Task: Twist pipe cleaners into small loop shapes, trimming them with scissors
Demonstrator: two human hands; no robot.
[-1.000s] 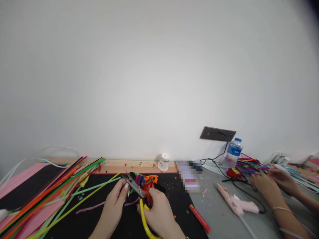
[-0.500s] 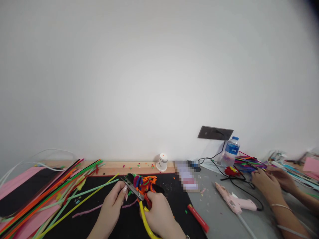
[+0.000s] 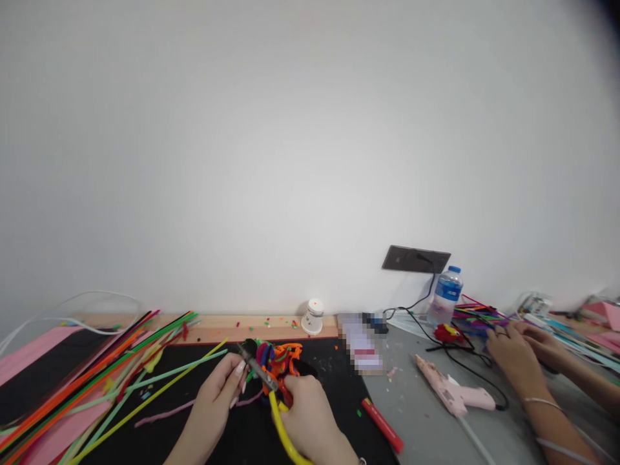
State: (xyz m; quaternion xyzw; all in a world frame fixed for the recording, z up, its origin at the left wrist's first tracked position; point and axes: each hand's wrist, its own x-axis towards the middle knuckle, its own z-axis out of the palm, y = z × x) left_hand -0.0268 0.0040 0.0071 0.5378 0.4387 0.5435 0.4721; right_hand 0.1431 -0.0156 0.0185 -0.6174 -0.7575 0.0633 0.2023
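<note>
My right hand (image 3: 310,410) is wrapped round the yellow handles of a pair of scissors (image 3: 283,429), whose grey blades point up and left. The blades look closer together at the fingertips of my left hand (image 3: 217,394). Those fingers are pinched together; what they hold is too small to make out. Behind the scissors lies a bundle of orange, purple, blue and green fuzzy stems (image 3: 288,356) on the black mat (image 3: 242,439). A mauve fuzzy stem (image 3: 167,413) runs behind my left hand.
Long coloured stems (image 3: 121,361) lie at the left. A white cup (image 3: 312,318) stands by the wall. To the right are a red tube (image 3: 382,425), a pink glue gun (image 3: 450,387), black cables, a water bottle (image 3: 445,297) and another person's hands (image 3: 520,352).
The scissor blades have closed from a narrow V. The whole view has shifted slightly. At the right, the other person's hands have moved a little.
</note>
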